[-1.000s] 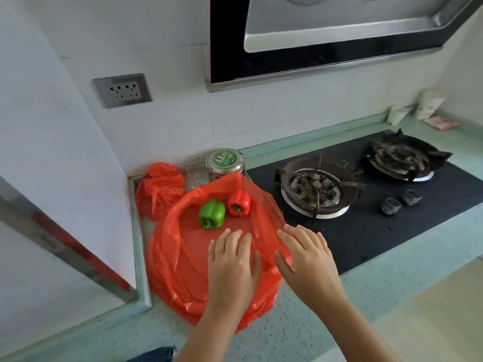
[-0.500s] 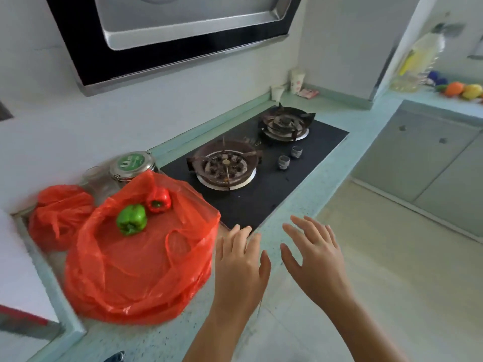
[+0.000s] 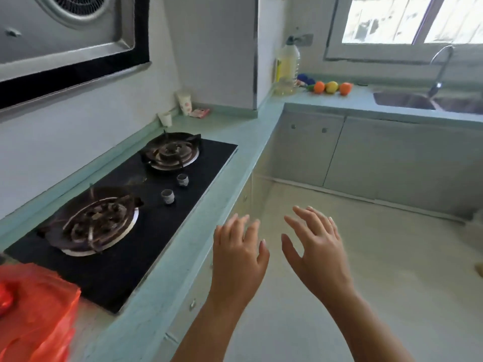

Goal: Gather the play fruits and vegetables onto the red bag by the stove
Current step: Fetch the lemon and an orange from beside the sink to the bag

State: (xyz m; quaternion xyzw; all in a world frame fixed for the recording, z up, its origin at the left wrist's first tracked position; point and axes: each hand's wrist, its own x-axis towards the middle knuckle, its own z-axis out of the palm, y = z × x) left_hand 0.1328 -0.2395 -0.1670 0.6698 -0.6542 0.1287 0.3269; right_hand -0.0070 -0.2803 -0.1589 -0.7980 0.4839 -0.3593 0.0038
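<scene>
Play fruits (image 3: 331,87) sit way over on the far counter, a little row of two orange ones with a yellow one between them, plus something blue and a bit of green just to their left, too blurry to name. They're right beside a big bottle of yellowish liquid (image 3: 287,66) and left of the sink (image 3: 402,100).

The red bag (image 3: 36,309) is down in the near left corner of the head view, crumpled on the teal countertop (image 3: 209,205) just next to the black two-burner stove (image 3: 125,212), so it's well apart from the fruits. There's a shiny red lump at the bag's left edge, cut off by the frame.

Both hands are empty and held out over the floor, just past the counter edge. Left hand (image 3: 239,259) has fingers spread and loose, right hand (image 3: 317,254) same deal, palm down, fingers fanned, nothing gripped.
</scene>
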